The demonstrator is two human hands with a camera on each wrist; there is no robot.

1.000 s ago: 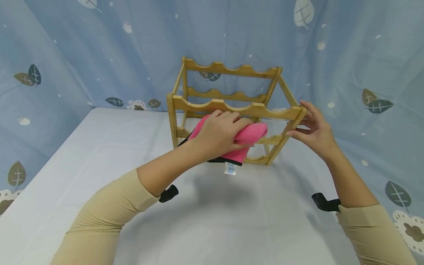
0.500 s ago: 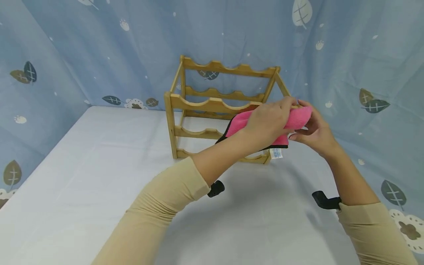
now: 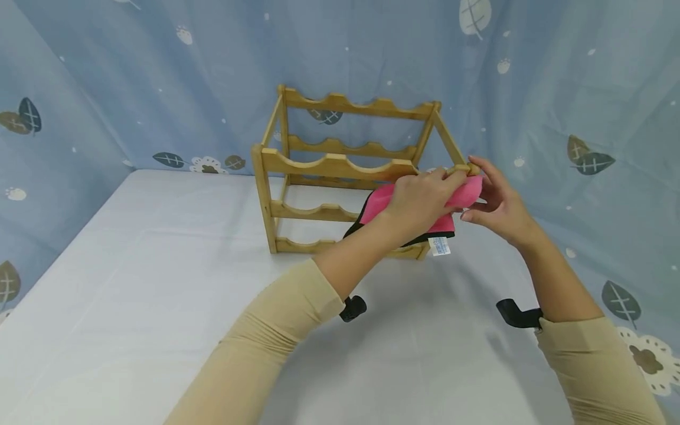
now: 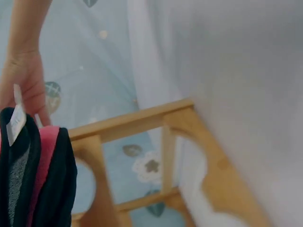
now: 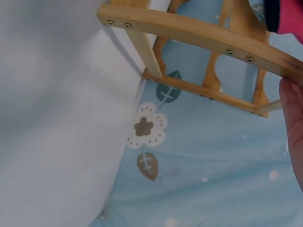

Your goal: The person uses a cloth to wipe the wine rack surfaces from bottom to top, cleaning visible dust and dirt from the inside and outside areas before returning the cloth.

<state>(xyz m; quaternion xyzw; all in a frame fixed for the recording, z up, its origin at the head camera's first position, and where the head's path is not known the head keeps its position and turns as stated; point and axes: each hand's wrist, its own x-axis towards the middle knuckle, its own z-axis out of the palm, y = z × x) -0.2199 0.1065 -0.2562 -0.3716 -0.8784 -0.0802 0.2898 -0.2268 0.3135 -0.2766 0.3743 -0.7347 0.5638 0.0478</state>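
A wooden wine rack (image 3: 334, 165) with scalloped rails stands upright at the back of the table. My left hand (image 3: 417, 202) grips a folded pink cloth (image 3: 378, 202) with black edging against the right end of the rack's top front rail. A white tag (image 3: 440, 245) hangs from the cloth. My right hand (image 3: 504, 209) holds the rack's top right front corner, index finger up at the corner and thumb lower down. In the left wrist view, the cloth's layered edges (image 4: 47, 146) show beside the rack. The right wrist view shows fingers (image 5: 292, 118) touching the rack's side post (image 5: 189, 30).
A white cloth covers the table (image 3: 159, 283). Blue curtain fabric (image 3: 361, 53) with leaf and paw prints hangs close behind the rack and along both sides. Black wrist mounts (image 3: 517, 314) stick out from the sleeves.
My left hand has carried the pink cloth rightward along the top front rail, from its middle to the right corner. My right hand stays at that corner. The head view has shifted slightly.
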